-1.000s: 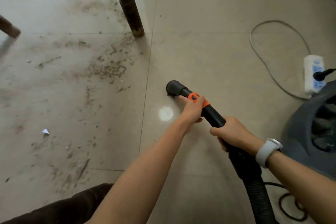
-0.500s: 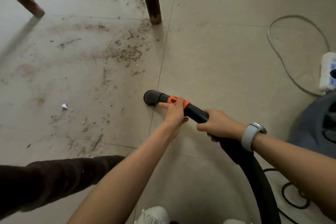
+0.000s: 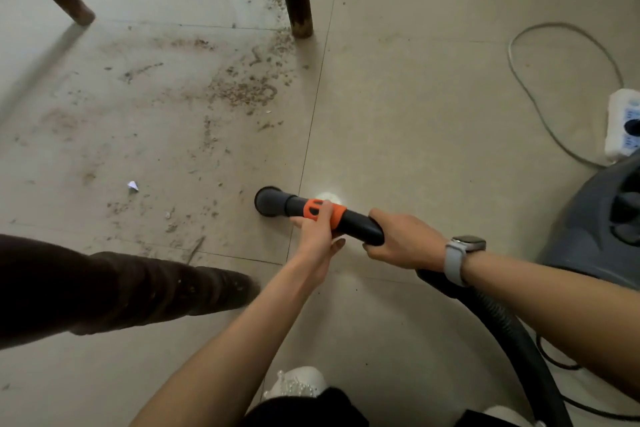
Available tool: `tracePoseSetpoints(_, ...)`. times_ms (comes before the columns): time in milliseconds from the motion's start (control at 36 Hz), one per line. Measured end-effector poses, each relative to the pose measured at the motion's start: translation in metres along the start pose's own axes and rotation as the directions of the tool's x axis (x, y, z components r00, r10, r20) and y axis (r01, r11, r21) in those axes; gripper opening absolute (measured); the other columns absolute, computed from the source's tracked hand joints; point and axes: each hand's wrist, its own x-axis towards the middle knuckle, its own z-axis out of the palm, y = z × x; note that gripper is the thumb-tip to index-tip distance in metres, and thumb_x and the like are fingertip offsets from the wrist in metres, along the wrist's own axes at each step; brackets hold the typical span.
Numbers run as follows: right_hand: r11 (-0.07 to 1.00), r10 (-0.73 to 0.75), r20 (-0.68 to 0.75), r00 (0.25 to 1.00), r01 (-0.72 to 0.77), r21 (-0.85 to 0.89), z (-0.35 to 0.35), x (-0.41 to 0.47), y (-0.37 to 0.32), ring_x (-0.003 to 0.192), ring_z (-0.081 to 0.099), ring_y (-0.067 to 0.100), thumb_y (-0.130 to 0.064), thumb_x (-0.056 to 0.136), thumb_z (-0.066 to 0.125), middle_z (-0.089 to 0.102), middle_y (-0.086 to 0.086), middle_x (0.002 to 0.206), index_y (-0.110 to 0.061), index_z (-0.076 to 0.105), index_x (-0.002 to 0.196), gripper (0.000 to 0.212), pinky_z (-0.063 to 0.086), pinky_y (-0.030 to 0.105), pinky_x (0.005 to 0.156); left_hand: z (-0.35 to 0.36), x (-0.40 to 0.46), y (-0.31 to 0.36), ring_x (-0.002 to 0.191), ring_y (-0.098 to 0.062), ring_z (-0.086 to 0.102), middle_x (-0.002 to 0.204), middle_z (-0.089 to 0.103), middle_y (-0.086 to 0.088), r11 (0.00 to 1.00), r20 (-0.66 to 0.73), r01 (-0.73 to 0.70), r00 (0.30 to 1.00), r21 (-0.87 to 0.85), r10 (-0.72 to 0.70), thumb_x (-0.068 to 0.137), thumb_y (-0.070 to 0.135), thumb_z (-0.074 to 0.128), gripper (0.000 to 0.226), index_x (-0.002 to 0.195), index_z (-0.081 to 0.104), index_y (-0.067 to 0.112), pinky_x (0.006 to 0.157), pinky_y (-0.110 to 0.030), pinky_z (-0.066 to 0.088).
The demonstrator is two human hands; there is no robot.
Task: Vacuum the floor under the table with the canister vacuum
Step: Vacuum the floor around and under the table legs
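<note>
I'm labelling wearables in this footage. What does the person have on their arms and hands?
Both forearms are bare, with no sleeves in view and no gloves. The left hand and its wrist carry nothing. Just behind the right hand sits a watch with a pale grey band and a dark rectangular face.

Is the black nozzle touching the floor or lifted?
Apparently touching: the nozzle mouth meets the floor with no visible gap, left hand on the orange collar.
</note>
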Motion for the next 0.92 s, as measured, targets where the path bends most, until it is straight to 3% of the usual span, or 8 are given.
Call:
tracePoseSetpoints(111,1.0,-0.024,0.026,0.999,0.024,-0.004,0.005,0.009,-0.005,0.079,0.06,0.026,-0.036,0.088,0.057,0.064,0.006,0.091,-0.016,0.048,0.105,0.028,0.045,0.033,0.066,-0.011,0.012,-0.002,0.096,-0.018,0.063,0.126,0.056,-0.014,1.0,-0.034,0.001,0.999,-0.014,-0.001,0.096,0.032,0.052,0.058,0.143,0.025,0.01,0.063,-0.027,0.046)
tracePoseSetpoints(194,0.998,-0.057,0.011,0.998,0.057,-0.028,0.005,0.021,-0.009,0.073,0.056,0.025,-0.039,0.09,0.056,0.061,0.006,0.088,-0.014,0.047,0.108,0.032,0.041,0.032,0.062,-0.01,0.018,0.006,0.093,-0.015,0.062,0.129,0.055,-0.013,0.999,-0.011,-0.015,1.0,0.032,0.015,0.098,0.032,0.05,0.047,0.136,0.033,0.009,0.065,-0.027,0.045)
tracePoseSetpoints(278,0.997,-0.046,0.04,0.998,0.044,0.064,0.001,0.032,-0.013,0.078,0.061,0.027,-0.03,0.087,0.059,0.063,0.007,0.09,-0.013,0.049,0.107,0.027,0.046,0.034,0.065,-0.007,0.019,0.009,0.09,-0.012,0.064,0.126,0.058,-0.011,0.998,-0.006,-0.008,1.0,0.068,0.009,0.097,0.034,0.05,0.048,0.136,0.034,0.01,0.066,-0.027,0.044)
tracePoseSetpoints(389,0.97,-0.012,0.125,0.992,-0.018,0.24,-0.007,0.037,-0.018,0.06,0.062,0.02,-0.021,0.084,0.061,0.06,0.003,0.08,-0.012,0.053,0.103,0.023,0.054,0.033,0.059,-0.005,0.02,0.013,0.087,-0.014,0.064,0.117,0.06,-0.009,0.998,-0.029,0.024,0.999,0.063,-0.022,0.096,0.034,0.051,0.054,0.14,0.03,0.01,0.067,-0.028,0.044)
tracePoseSetpoints(528,0.994,-0.043,0.029,0.999,0.04,0.099,0.01,0.034,-0.016,0.069,0.058,0.023,-0.037,0.088,0.059,0.061,0.005,0.086,-0.012,0.05,0.103,0.031,0.05,0.036,0.065,-0.009,0.017,0.009,0.084,-0.014,0.063,0.1,0.059,-0.004,0.993,-0.05,0.052,0.998,0.102,-0.047,0.096,0.035,0.05,0.056,0.14,0.029,0.008,0.078,-0.031,0.047)
tracePoseSetpoints(639,0.993,-0.104,-0.019,0.994,0.105,0.05,0.019,0.031,-0.008,0.069,0.051,0.021,-0.043,0.09,0.056,0.054,0.0,0.081,-0.012,0.049,0.106,0.035,0.036,0.03,0.059,-0.015,0.012,0.002,0.09,-0.015,0.064,0.105,0.06,-0.003,0.984,-0.027,0.016,1.0,0.175,-0.011,0.097,0.038,0.046,0.049,0.136,0.035,0.009,0.093,-0.035,0.044)
tracePoseSetpoints(806,0.994,-0.11,-0.029,0.994,0.11,-0.005,0.003,0.041,0.01,0.072,0.055,0.024,-0.045,0.091,0.054,0.06,0.005,0.085,-0.013,0.049,0.111,0.038,0.043,0.033,0.062,-0.014,0.013,0.012,0.091,-0.008,0.06,0.104,0.063,0.002,0.977,0.034,-0.039,0.999,0.212,0.033,0.1,0.037,0.043,0.037,0.129,0.047,0.014,0.09,-0.033,0.038)
tracePoseSetpoints(917,0.994,-0.107,-0.035,0.994,0.107,0.0,0.002,0.044,0.015,0.072,0.056,0.024,-0.046,0.091,0.054,0.063,0.008,0.089,-0.014,0.048,0.109,0.038,0.044,0.034,0.062,-0.011,0.015,0.015,0.104,-0.013,0.06,0.118,0.063,-0.001,0.968,0.112,-0.058,0.993,0.244,0.031,0.101,0.041,0.04,0.036,0.128,0.047,0.02,0.092,-0.035,0.038)
